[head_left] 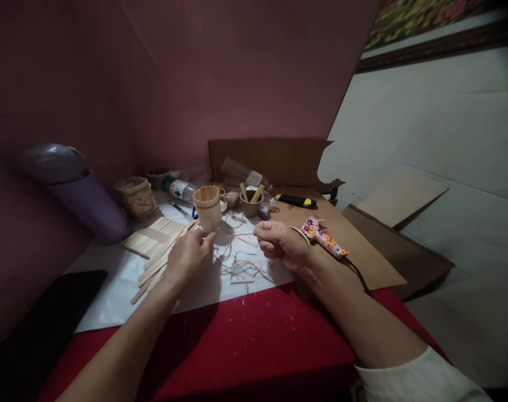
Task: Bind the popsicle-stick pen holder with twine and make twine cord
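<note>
My right hand is closed in a pinch on a thin strand of twine, which stretches out to the left. My left hand has its fingers curled together just in front of a small cup of wooden sticks with a scalloped rim. The strand runs toward these fingers, but I cannot see what is between them. Loose twine pieces lie on the white sheet between my hands. Flat craft sticks are fanned out under and beside my left hand.
A flower-patterned glue gun with a black cord lies on cardboard at right. Behind are a yellow-black cutter, a small pot, plastic bottles and a decorated container. A purple tumbler stands left.
</note>
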`<state>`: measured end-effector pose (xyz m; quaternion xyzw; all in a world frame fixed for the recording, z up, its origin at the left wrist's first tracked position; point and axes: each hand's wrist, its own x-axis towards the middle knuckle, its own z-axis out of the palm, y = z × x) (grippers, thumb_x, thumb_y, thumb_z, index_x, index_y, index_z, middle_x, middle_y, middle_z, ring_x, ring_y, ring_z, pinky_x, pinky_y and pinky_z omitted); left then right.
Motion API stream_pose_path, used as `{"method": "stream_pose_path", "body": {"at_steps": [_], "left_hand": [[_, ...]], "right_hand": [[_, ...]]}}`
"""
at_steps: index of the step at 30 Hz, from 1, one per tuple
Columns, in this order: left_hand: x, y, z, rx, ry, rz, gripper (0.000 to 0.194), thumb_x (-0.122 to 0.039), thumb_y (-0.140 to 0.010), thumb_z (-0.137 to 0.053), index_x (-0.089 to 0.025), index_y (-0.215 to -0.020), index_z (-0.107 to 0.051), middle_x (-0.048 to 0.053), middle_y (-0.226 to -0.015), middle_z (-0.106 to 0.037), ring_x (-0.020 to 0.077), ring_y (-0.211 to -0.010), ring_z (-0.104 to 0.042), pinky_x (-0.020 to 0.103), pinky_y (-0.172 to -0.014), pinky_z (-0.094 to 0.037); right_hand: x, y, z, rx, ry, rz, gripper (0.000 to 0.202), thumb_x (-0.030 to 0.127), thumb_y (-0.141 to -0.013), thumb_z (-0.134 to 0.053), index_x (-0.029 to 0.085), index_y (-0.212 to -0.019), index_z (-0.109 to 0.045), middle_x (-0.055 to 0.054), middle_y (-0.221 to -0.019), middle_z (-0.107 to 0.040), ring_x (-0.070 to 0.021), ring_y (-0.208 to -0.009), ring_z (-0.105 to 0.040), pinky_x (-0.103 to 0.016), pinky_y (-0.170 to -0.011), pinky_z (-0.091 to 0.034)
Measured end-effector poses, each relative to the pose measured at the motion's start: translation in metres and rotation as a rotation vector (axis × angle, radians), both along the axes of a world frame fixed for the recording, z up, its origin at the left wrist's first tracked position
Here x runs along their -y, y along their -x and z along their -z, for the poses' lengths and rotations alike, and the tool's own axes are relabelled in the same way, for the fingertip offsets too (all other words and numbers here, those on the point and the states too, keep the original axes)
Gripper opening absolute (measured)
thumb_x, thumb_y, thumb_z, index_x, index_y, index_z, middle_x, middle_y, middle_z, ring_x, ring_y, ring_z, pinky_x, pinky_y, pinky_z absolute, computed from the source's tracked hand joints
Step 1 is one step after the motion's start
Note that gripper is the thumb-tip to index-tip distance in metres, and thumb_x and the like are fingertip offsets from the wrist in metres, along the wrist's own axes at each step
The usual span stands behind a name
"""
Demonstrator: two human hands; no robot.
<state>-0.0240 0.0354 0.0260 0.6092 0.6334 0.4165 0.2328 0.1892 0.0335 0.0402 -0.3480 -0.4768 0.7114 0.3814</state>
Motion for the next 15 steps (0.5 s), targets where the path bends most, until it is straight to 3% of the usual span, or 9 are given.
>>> {"method": "stream_pose_path", "body": {"at_steps": [2,4,7,10,15], "left_hand": [[0.006,-0.001,-0.003,-0.422,-0.137,-0.101,0.014,-0.031,-0.074,-0.06,-0.02,-0.066,-0.062,0.007,-0.068,-0.061,0.0219,-0.065,-0.055,0.028,-0.052,-0.03],[0.011,-0.003,-0.007,-0.598,-0.286,-0.144,0.011,-0.029,-0.077,-0.058,-0.019,-0.074,-0.062,0.008,-0.074,-0.061,0.023,-0.071,-0.055,0.029,-0.054,-0.032],[0.016,-0.01,-0.009,-0.461,-0.508,0.011,0.009,-0.025,-0.081,-0.055,-0.019,-0.076,-0.058,0.004,-0.072,-0.06,0.0175,-0.067,-0.054,0.028,-0.059,-0.038],[0.021,-0.021,-0.004,-0.298,-0.552,0.199,0.011,-0.029,-0.081,-0.058,-0.019,-0.078,-0.055,0.001,-0.07,-0.058,0.0141,-0.063,-0.052,0.027,-0.062,-0.041],[0.021,-0.032,0.01,-0.302,-0.514,0.153,0.017,-0.024,-0.076,-0.063,-0.017,-0.089,-0.054,0.001,-0.072,-0.059,0.0149,-0.064,-0.053,0.028,-0.062,-0.042]], "right_hand": [[0.0,0.002,0.001,-0.007,0.002,0.028,0.025,0.03,-0.071,-0.064,0.018,-0.064,-0.043,0.01,-0.041,-0.038,-0.0017,-0.034,-0.015,-0.02,-0.037,-0.006],[0.0,0.003,0.002,-0.024,-0.004,0.056,0.025,0.03,-0.072,-0.064,0.018,-0.065,-0.043,0.009,-0.041,-0.039,-0.0015,-0.034,-0.016,-0.02,-0.037,-0.006],[0.001,0.004,0.004,-0.057,-0.023,0.08,0.025,0.031,-0.072,-0.065,0.018,-0.067,-0.045,0.009,-0.042,-0.04,-0.0013,-0.034,-0.016,-0.02,-0.037,-0.006],[0.004,0.006,0.004,-0.073,-0.034,0.089,0.024,0.031,-0.072,-0.065,0.018,-0.068,-0.046,0.009,-0.043,-0.041,-0.0013,-0.034,-0.016,-0.019,-0.037,-0.006],[0.008,0.009,0.001,-0.078,-0.016,0.023,0.024,0.031,-0.073,-0.065,0.017,-0.067,-0.046,0.009,-0.042,-0.04,-0.0017,-0.034,-0.016,-0.019,-0.037,-0.007]]}}
